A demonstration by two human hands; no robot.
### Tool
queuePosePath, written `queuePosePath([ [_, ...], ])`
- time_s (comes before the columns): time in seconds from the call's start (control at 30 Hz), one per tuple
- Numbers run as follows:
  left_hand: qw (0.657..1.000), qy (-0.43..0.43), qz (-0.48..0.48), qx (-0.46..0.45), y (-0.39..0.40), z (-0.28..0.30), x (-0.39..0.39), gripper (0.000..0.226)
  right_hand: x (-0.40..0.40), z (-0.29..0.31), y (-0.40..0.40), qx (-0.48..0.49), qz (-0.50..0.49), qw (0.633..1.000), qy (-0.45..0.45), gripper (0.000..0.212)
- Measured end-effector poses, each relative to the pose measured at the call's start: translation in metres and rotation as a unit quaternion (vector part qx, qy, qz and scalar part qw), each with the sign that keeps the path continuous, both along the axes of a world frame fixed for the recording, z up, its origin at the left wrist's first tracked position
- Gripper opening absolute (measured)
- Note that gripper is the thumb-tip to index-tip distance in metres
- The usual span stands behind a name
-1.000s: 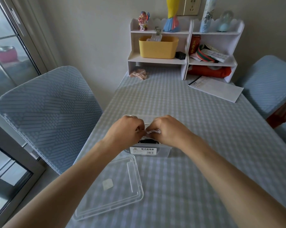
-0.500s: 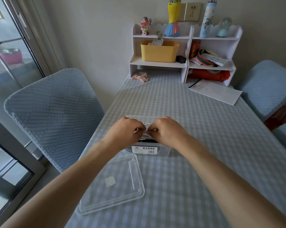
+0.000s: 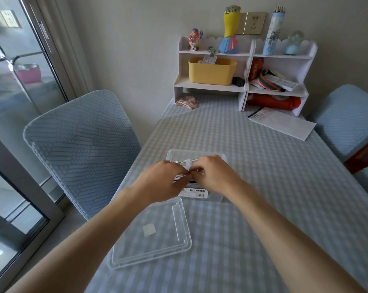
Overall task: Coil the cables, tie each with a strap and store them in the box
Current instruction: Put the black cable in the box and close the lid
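The white cable point(image 3: 186, 161) is held over the open clear box point(image 3: 200, 152), which stands on the checked table point(image 3: 263, 187). The left hand point(image 3: 164, 178) and right hand point(image 3: 214, 174) meet above the box, fingers curled and pinching the cable bundle between them. The clear lid point(image 3: 153, 235) lies just in front of the box.

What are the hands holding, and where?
Both hands, left and right, pinch a white cable over the box, where they meet; the exact spot is hidden.

Left hand point(image 3: 162, 180) and right hand point(image 3: 214, 176) pinch a white cable point(image 3: 186, 161) over the clear box point(image 3: 200, 154).
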State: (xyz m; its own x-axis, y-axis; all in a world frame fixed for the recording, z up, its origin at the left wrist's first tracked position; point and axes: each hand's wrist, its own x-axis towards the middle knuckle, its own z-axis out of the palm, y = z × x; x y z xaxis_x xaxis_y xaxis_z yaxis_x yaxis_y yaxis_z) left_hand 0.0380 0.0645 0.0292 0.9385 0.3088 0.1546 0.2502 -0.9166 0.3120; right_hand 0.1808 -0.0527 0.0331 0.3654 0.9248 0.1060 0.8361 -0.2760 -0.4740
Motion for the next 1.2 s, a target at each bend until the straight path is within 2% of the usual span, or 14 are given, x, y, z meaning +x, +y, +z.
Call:
queuePosePath([
  [0.13,0.999,-0.040,-0.010,-0.009,-0.003,-0.006,-0.013,0.047,-0.009,-0.002,-0.009,0.017,0.004,1.000,-0.011,0.025],
  [0.3,0.974,-0.216,0.032,-0.062,-0.003,-0.011,-0.043,0.014,-0.030,0.004,-0.006,0.022,0.017,0.998,-0.051,0.027],
  [0.37,0.970,-0.226,0.075,-0.053,0.003,-0.012,-0.057,0.009,-0.037,0.004,0.000,0.006,0.016,0.997,-0.081,0.027],
  [0.43,0.979,-0.141,0.134,-0.061,0.011,-0.017,-0.070,0.010,-0.045,0.005,0.004,0.007,0.017,0.995,-0.102,0.026],
  [0.53,0.975,0.051,0.205,-0.070,0.014,-0.024,-0.092,0.045,-0.060,0.007,0.007,0.062,0.029,0.992,-0.106,0.027],
  [0.6,0.969,0.113,0.208,-0.076,0.012,-0.027,-0.103,0.066,-0.071,0.006,0.006,0.113,0.048,0.986,-0.116,0.026],
  [0.67,0.964,0.145,0.206,-0.081,0.008,-0.029,-0.108,0.081,-0.079,0.002,0.000,0.151,0.058,0.981,-0.111,0.025],
  [0.73,0.963,0.159,0.204,-0.073,0.002,-0.027,-0.111,0.089,-0.085,-0.001,-0.008,0.148,0.068,0.981,-0.103,0.025],
  [0.87,0.965,0.150,0.203,-0.070,-0.010,-0.027,-0.114,0.079,-0.087,-0.014,-0.032,0.084,0.056,0.992,-0.073,0.020],
  [0.93,0.966,0.122,0.206,-0.098,-0.015,-0.024,-0.116,0.060,-0.086,-0.020,-0.043,0.052,0.036,0.996,-0.063,0.023],
  [1.07,0.948,-0.009,0.208,-0.241,-0.025,-0.016,-0.130,0.026,-0.093,-0.023,-0.066,0.025,-0.006,1.000,-0.006,0.043],
  [1.13,0.934,-0.064,0.191,-0.296,-0.028,-0.010,-0.135,0.018,-0.094,-0.019,-0.072,0.043,-0.023,0.998,0.040,0.046],
  [1.2,0.931,-0.101,0.170,-0.307,-0.036,0.001,-0.139,0.020,-0.096,-0.010,-0.079,0.087,-0.029,0.994,0.064,0.037],
])
